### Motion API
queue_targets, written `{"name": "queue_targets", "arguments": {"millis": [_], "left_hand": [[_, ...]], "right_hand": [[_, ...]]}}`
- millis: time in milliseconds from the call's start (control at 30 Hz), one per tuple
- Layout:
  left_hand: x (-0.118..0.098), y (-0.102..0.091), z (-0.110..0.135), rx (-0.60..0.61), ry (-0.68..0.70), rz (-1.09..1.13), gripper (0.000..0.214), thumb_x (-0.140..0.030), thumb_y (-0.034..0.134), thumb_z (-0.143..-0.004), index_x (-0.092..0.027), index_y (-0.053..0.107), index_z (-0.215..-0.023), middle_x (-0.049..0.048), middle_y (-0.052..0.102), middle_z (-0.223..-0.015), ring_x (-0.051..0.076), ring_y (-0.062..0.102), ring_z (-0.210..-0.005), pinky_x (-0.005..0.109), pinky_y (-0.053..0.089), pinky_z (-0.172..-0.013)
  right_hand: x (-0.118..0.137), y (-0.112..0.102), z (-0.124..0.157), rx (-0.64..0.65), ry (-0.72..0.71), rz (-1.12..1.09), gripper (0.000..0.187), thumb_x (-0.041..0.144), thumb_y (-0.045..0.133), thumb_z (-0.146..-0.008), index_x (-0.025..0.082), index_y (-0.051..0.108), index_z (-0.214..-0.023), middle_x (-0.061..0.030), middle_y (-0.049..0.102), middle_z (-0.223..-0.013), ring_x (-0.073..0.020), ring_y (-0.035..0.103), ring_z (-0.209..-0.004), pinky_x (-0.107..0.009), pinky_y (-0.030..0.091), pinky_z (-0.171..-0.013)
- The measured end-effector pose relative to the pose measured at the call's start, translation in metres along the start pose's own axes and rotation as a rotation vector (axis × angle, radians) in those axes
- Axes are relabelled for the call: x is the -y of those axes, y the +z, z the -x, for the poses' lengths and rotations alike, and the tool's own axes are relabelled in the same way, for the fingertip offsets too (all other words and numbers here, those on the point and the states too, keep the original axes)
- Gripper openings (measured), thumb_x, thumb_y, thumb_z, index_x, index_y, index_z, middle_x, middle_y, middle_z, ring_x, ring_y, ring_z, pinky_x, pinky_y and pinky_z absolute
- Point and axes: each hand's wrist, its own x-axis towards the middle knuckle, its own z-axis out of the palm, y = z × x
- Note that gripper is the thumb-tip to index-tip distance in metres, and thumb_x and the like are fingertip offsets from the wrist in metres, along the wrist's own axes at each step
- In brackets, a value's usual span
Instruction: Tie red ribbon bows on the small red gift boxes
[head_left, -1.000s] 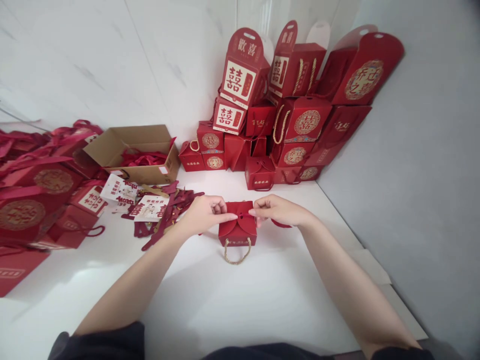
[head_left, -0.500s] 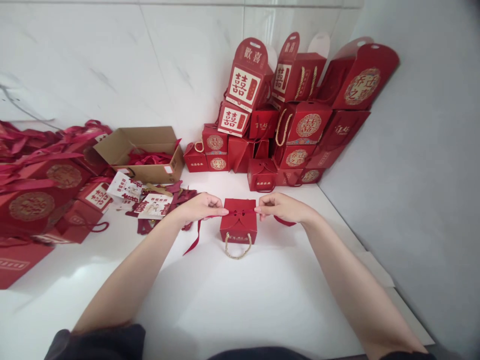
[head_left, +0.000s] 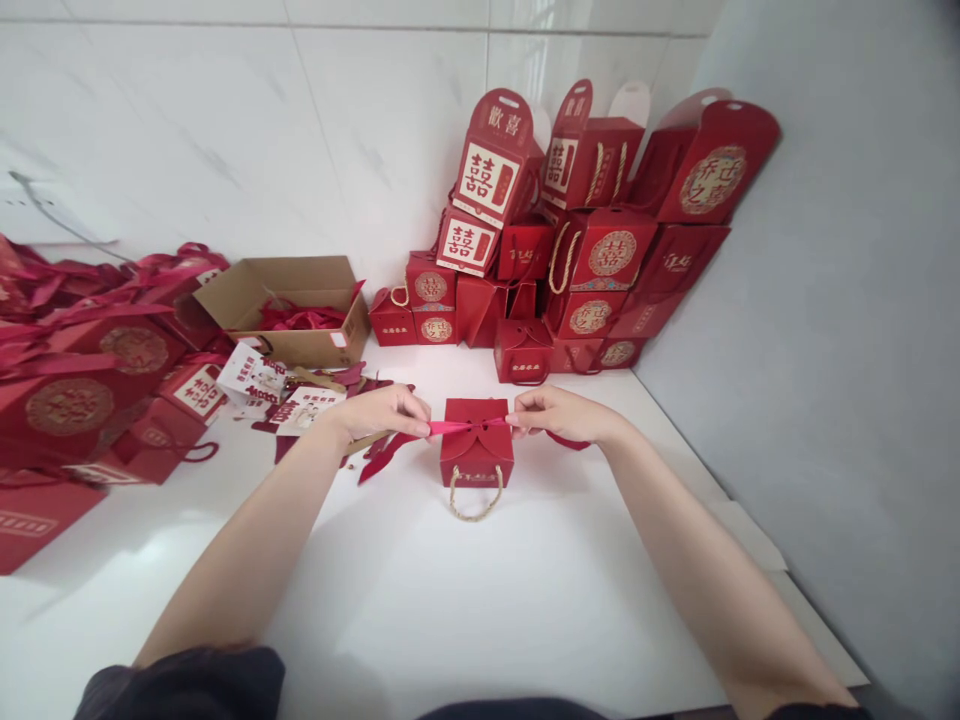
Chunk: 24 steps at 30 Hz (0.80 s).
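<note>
A small red gift box (head_left: pixel 478 462) with a twisted cord handle (head_left: pixel 475 517) at its front stands upright on the white table. A red ribbon (head_left: pixel 450 427) crosses its top, running through the holes in the folded flaps. Just left of the box, my left hand (head_left: pixel 397 412) pinches one side of the ribbon, whose loose tail hangs down to the left. My right hand (head_left: pixel 551 412) pinches the other side close to the box's right edge, with the tail trailing behind the fingers. Between the hands the ribbon is stretched nearly level.
Red gift boxes (head_left: pixel 589 255) are stacked at the back right against the grey wall. An open cardboard box (head_left: pixel 300 345) holds red ribbon at the back left. Printed cards (head_left: pixel 309 410) lie in front of it. More red boxes with ribbons (head_left: pixel 71 400) are piled at the far left.
My left hand has moved left, away from the box, drawing out its side of the ribbon. My right hand has shifted only slightly. The box stays in place.
</note>
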Motion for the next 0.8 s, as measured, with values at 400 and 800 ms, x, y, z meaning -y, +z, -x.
{"name": "queue_targets", "arguments": {"millis": [400, 800], "left_hand": [[0.005, 0.044, -0.037, -0.421, 0.17, 0.122, 0.017, -0.031, 0.069, -0.078, -0.017, 0.078, -0.08, 0.0121, 0.073, -0.103, 0.022, 0.064, -0.105, 0.038, 0.047, -0.098], [0.01, 0.04, -0.045, -0.317, 0.136, 0.203, 0.02, -0.031, 0.075, -0.072, -0.013, 0.077, -0.079, 0.0103, 0.073, -0.094, 0.018, 0.067, -0.079, 0.029, 0.054, -0.076]], "right_hand": [[-0.002, 0.004, -0.005, 0.001, -0.017, -0.029, 0.03, 0.046, 0.067, -0.076, 0.018, 0.057, -0.072, -0.0036, 0.069, -0.078, -0.0162, 0.063, -0.079, -0.029, 0.047, -0.076], [0.0, 0.006, -0.006, -0.021, -0.055, 0.011, 0.032, 0.047, 0.067, -0.077, 0.017, 0.059, -0.071, -0.002, 0.066, -0.074, -0.0139, 0.059, -0.072, -0.026, 0.044, -0.069]]}}
